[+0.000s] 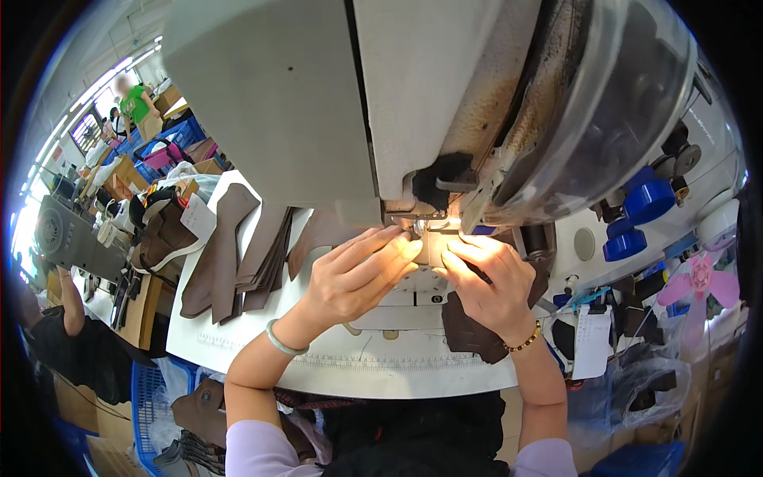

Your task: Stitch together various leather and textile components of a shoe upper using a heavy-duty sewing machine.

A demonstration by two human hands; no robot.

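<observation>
My left hand point(362, 274) is closed, its fingertips pressed together beside the needle area of a large sewing machine point(278, 103). Opposite it, my right hand point(493, 278) has bent fingers brought close to the thumb. Between the fingertips a small, brightly lit tan patch point(434, 246) lies under the machine head; what each hand pinches is too small to make out. A dark brown leather-like piece point(470, 330) spreads beneath my right hand and wrist. To the left on the white machine table point(381, 378), several long brown cut pieces point(221, 258) lie in overlapping stacks.
A brown shoe point(165, 230) with a white sole stands left of the table. Blue thread spools point(648, 197), a white paper tag point(591, 342) and a pink fan point(699, 277) are at right. A blue basket point(147, 405) sits lower left; other people are beyond.
</observation>
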